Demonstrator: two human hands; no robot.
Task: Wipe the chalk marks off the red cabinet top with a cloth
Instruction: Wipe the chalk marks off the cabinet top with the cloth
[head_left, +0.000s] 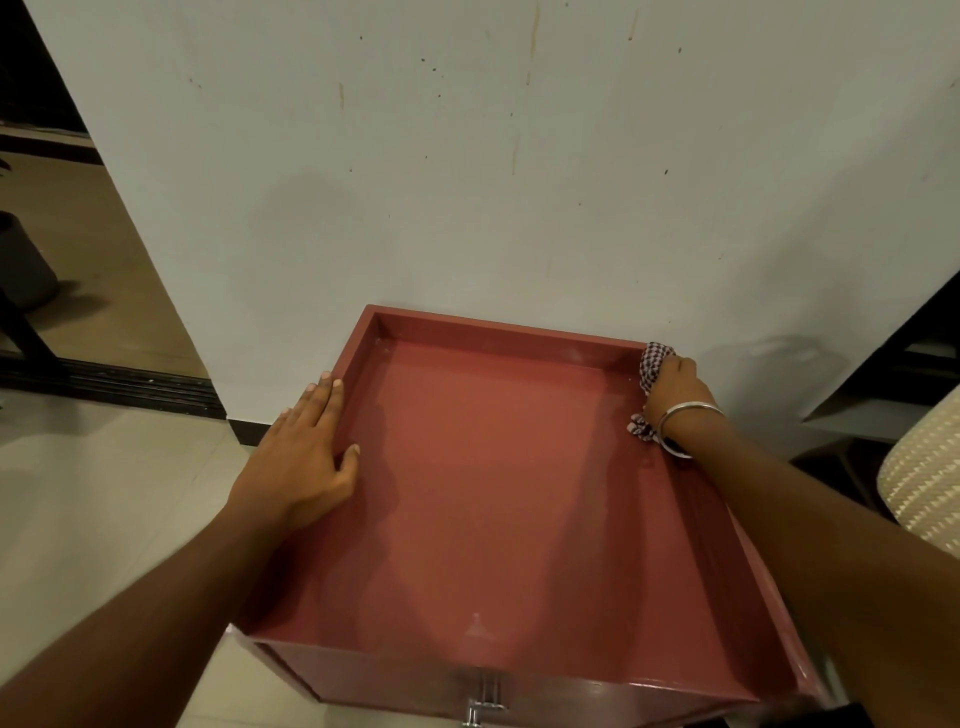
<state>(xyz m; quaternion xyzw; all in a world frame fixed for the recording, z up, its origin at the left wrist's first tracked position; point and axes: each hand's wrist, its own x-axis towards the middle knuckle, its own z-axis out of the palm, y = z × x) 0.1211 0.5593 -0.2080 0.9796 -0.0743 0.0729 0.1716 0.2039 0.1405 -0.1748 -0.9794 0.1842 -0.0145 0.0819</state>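
The red cabinet top (493, 467) is a shallow tray-like surface with raised rims, standing against a white wall. Faint pale chalk smudges show near the back right rim (576, 353) and near the front (477, 626). My right hand (675, 387) is closed around a bunched checked cloth (653, 364), pressed into the far right corner; a tail of the cloth hangs out below the wrist, which wears a silver bangle. My left hand (306, 452) lies flat with fingers spread on the left rim, thumb inside the tray.
A white wall (493, 182) rises right behind the cabinet. A cream woven seat (924, 467) stands close on the right. Pale floor tiles (104, 493) and a dark doorway threshold lie to the left. A metal handle (483, 701) shows on the cabinet front.
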